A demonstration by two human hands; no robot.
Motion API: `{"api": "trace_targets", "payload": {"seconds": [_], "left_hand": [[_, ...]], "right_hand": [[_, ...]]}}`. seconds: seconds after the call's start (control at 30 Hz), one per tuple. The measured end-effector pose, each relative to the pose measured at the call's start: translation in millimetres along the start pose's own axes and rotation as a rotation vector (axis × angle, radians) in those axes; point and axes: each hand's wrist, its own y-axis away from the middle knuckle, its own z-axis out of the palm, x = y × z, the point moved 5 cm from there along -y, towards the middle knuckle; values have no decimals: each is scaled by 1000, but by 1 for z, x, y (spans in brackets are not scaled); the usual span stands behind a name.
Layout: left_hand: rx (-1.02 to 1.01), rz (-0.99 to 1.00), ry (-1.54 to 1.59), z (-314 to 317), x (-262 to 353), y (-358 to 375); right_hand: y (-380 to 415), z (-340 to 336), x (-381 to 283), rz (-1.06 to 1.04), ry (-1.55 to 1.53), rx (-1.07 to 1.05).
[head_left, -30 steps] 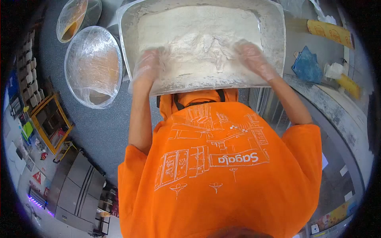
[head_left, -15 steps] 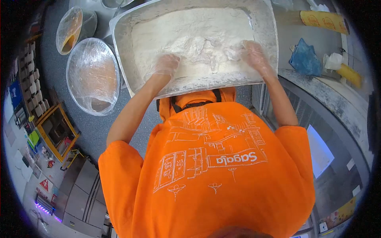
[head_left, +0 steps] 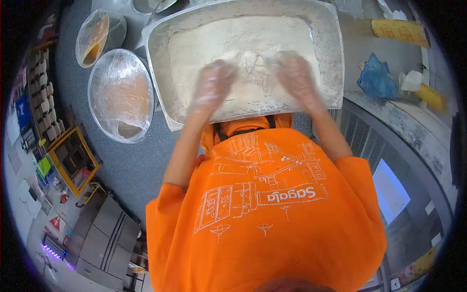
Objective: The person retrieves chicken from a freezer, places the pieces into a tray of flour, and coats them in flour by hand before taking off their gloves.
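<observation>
A large metal tub (head_left: 335, 58) holds a bed of pale flour-like powder (head_left: 204, 41). In its middle lie lumpy pieces coated in the powder (head_left: 255, 68); what they are under the coating I cannot make out. My left hand (head_left: 214, 85), in a clear plastic glove, is over the powder just left of these pieces. On their other side is my right hand (head_left: 296, 80), gloved the same way. Both hands are smeared by motion, so their fingers and anything in them do not show clearly.
Left of the tub stand a bowl covered in plastic film (head_left: 120, 97) and another film-covered container (head_left: 97, 36) with orange contents. At the right, a blue cloth-like item (head_left: 377, 78) and yellow printed packaging (head_left: 400, 31) lie on the counter.
Both hands have moved inward, from the sides of the tub toward the coated pieces in the middle. The view has shifted slightly, so the tub appears a little lower and farther right.
</observation>
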Motion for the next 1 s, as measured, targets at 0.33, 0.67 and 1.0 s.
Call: {"api": "trace_targets", "payload": {"seconds": [0.33,0.67,1.0], "left_hand": [[246,13,51,-98,5,31],[495,-503,240,-253,-89,191],[430,-597,-71,-224,-228,248]], "right_hand": [[-48,-47,-107,-123,-192,-94],[-74,-4,-275,-396,-576,-236],[-47,158,-405,-493,-654,-333]]}}
